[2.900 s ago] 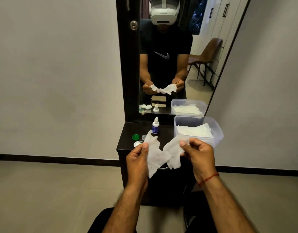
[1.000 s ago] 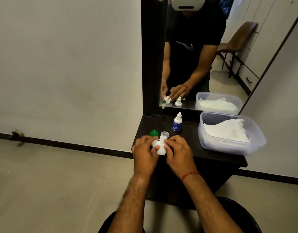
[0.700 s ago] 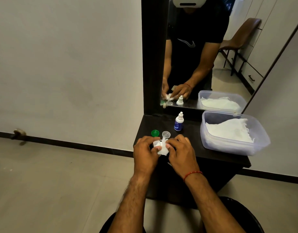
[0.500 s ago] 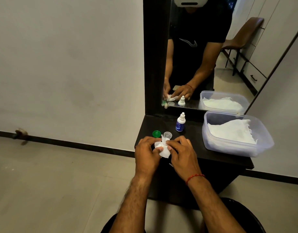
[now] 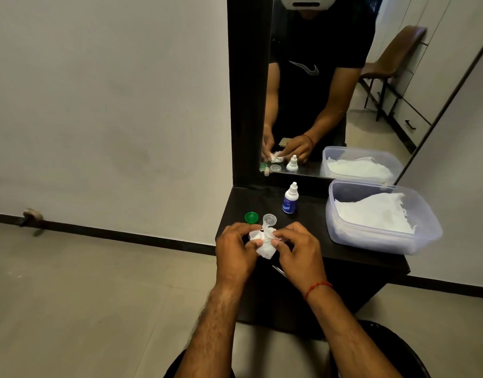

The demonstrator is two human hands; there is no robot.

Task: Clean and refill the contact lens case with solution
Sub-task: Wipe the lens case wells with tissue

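Observation:
My left hand grips the white contact lens case at the front left of the dark table. My right hand pinches a white tissue against the case, which is mostly hidden by the fingers and the tissue. A green cap and a clear cap lie loose just behind my hands. The small solution bottle, white with a blue label and its cap on, stands upright farther back.
A clear plastic tub with white tissues sits at the table's right. A mirror rises behind the table and reflects the person and the objects. A thin metal item lies by the front edge under my right hand.
Earlier both hands held the tissue spread in the air. They came down to the table front, took up the case, and now work the tissue against it with small finger shifts.

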